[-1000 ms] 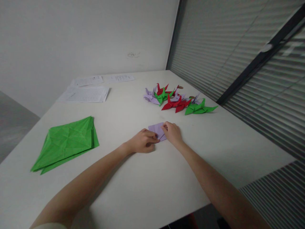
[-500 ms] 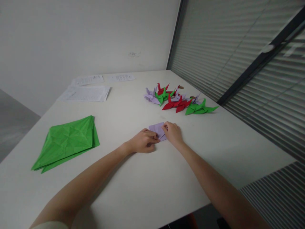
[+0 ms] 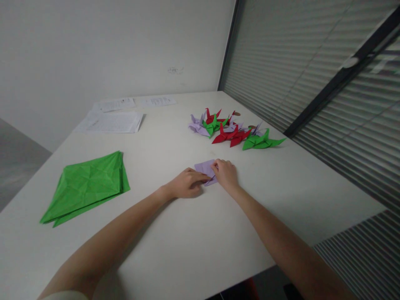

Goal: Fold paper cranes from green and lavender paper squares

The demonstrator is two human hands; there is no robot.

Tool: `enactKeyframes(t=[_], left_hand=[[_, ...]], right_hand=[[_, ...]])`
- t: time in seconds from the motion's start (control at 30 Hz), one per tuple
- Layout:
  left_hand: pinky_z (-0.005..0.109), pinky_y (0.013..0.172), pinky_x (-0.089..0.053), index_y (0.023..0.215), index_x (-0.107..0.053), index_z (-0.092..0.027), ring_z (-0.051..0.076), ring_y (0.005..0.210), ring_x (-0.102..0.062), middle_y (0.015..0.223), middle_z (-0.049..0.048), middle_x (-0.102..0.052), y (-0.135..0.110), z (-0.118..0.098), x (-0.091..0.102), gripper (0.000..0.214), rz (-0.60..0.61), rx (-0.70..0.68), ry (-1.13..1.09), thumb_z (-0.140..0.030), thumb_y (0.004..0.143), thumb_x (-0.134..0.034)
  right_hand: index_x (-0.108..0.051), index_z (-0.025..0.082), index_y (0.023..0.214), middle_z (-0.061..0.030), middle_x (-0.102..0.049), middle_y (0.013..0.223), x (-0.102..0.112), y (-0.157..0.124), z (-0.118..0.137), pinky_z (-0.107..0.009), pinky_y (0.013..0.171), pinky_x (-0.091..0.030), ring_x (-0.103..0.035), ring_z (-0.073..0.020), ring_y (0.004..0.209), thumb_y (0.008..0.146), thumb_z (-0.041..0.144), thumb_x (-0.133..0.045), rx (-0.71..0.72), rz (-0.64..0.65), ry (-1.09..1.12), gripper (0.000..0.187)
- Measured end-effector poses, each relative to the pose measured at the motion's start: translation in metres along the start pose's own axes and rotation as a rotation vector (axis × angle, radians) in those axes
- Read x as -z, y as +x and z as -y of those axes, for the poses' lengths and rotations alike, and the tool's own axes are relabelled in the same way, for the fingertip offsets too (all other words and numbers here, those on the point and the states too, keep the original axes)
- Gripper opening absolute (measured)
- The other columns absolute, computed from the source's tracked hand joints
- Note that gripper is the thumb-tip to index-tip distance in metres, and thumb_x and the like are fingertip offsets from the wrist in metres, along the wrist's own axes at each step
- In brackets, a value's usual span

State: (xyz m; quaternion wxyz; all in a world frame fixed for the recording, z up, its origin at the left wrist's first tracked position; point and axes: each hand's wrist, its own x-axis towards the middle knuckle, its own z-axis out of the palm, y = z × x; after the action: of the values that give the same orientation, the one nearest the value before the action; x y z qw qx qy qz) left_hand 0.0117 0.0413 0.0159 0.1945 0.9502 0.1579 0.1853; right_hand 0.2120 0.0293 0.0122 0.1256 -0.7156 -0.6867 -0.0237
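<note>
A small folded sheet of purple origami paper [image 3: 203, 167] lies on the table in front of me. My left hand [image 3: 188, 183] is at its near left edge, with the fingers held together and reaching onto the fold; the thumb is partly hidden. At the right edge, my right hand [image 3: 225, 172] pinches the paper between thumb and curled fingers. Part of the sheet is covered by both hands. Beyond it sits a group of folded paper cranes: purple [image 3: 198, 126], red [image 3: 223, 135] and green [image 3: 261, 141].
A stack of creased green paper [image 3: 90, 179] lies on the left of the white table [image 3: 162, 154]. Printed sheets [image 3: 109, 122] rest at the back left. A window with blinds [image 3: 281, 62] borders the right side, and a wall [image 3: 125, 46] stands behind.
My left fingers have straightened and slid slightly right along the purple paper's near edge. My right hand keeps its pinch in nearly the same place.
</note>
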Motion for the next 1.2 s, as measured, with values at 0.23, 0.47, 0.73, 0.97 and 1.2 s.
enactKeyframes(t=[0.23,0.47,0.73,0.97,1.2], left_hand=[[0.034,0.1,-0.04,0.113,-0.066,-0.02,0.021,0.114,-0.06,0.113,0.0064,-0.069,-0.0012,0.0032,-0.0025,0.042,0.007,-0.007,0.003,-0.013,0.076,-0.047],[0.035,0.101,-0.038,0.107,-0.069,-0.02,0.021,0.115,-0.058,0.114,0.0068,-0.068,-0.0008,0.0014,-0.0027,0.035,0.02,-0.033,0.042,-0.016,0.078,-0.05],[0.036,0.1,-0.037,0.109,-0.068,-0.021,0.021,0.113,-0.057,0.112,0.0076,-0.066,-0.0009,-0.0025,-0.0018,0.034,0.023,-0.044,0.103,-0.019,0.08,-0.051],[0.036,0.101,-0.038,0.105,-0.069,-0.02,0.021,0.112,-0.059,0.111,0.0069,-0.067,-0.0003,-0.0018,-0.0035,0.034,0.008,-0.058,0.099,-0.016,0.077,-0.05],[0.036,0.098,-0.041,0.099,-0.07,-0.019,0.022,0.109,-0.06,0.114,0.0092,-0.066,0.0009,-0.0033,-0.0045,0.029,-0.022,-0.076,0.117,-0.016,0.078,-0.05]], right_hand=[[-0.063,0.02,0.094,-0.0073,-0.071,0.099,0.0002,-0.0001,0.0005,-0.032,0.073,-0.036,-0.058,-0.0242,0.094,0.095,0.031,-0.051,-0.001,0.014,-0.004,0.016],[-0.063,0.021,0.094,-0.0072,-0.071,0.098,-0.0026,0.0002,-0.0017,-0.033,0.073,-0.036,-0.058,-0.0247,0.094,0.095,0.032,-0.051,0.012,0.005,-0.006,0.016],[-0.063,0.02,0.095,-0.0067,-0.071,0.099,-0.0024,0.0013,-0.0023,-0.032,0.074,-0.037,-0.059,-0.0244,0.094,0.094,0.033,-0.052,0.005,0.01,0.02,0.017],[-0.064,0.021,0.094,-0.0069,-0.072,0.1,-0.0014,0.0019,-0.0015,-0.032,0.075,-0.037,-0.06,-0.0237,0.095,0.095,0.033,-0.051,-0.013,0.02,0.035,0.017],[-0.063,0.021,0.093,-0.0056,-0.071,0.1,-0.0046,0.0028,-0.0025,-0.032,0.074,-0.037,-0.059,-0.0239,0.095,0.095,0.034,-0.051,-0.014,0.016,0.024,0.017]])
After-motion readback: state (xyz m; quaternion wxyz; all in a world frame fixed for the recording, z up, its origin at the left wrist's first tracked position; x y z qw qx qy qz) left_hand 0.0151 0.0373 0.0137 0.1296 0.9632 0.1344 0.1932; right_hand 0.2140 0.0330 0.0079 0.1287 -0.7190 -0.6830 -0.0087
